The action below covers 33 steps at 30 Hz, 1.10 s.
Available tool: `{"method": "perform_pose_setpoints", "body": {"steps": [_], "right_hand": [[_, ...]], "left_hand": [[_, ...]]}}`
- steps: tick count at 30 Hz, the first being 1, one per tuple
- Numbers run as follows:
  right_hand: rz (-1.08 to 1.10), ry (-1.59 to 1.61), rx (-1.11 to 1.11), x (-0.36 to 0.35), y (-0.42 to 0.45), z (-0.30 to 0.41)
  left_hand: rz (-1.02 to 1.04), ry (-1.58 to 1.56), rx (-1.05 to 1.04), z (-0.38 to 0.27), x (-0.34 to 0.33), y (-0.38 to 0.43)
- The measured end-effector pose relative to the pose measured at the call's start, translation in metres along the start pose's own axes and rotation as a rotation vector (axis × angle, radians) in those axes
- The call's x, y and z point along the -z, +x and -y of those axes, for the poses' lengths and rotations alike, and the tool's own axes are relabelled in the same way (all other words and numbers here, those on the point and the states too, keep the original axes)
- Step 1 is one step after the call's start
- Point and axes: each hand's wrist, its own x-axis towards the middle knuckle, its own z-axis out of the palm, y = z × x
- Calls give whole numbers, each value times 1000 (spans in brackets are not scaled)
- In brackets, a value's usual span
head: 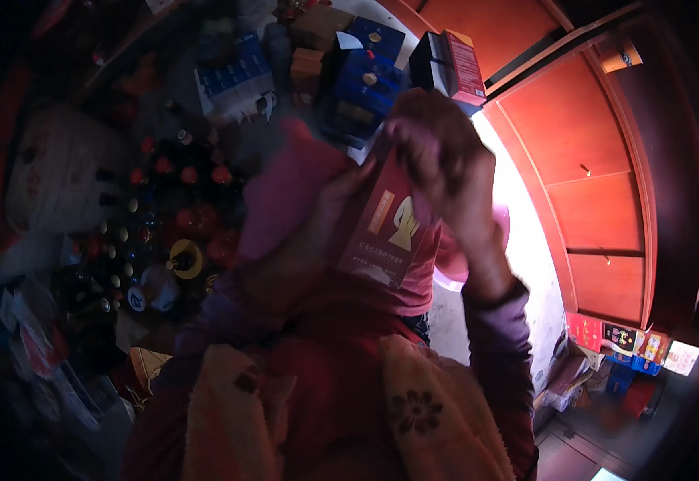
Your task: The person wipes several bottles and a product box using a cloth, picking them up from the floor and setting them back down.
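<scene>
A dark red carton with a pale yellow figure and printed writing is held tilted in front of my body. Along its left side, my left hand grips it, partly in shadow. My right hand is bent over the carton's upper end, pressing a bunched pinkish cloth against it. The fingers there are blurred, so their exact hold is hard to see. Beyond my left wrist is a larger pink shape, apparently fabric.
Many bottles with red and gold caps stand close together on the left, near a large pale container. Blue boxes and a red-and-black box lie ahead. Orange-red wooden cabinets line the right, with coloured cartons at lower right.
</scene>
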Motion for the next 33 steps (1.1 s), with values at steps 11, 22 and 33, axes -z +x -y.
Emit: {"method": "perform_pose_setpoints", "body": {"steps": [11,22,33], "right_hand": [[68,89,-42,-40,-48,39],[-89,210,-168,8,31,-12],[-442,440,-401,19,1,4]], "left_hand": [[67,15,-9,-15,-10,3],[-83,179,-8,-9,-26,-3],[-302,550,-90,-4,-44,-7]]}}
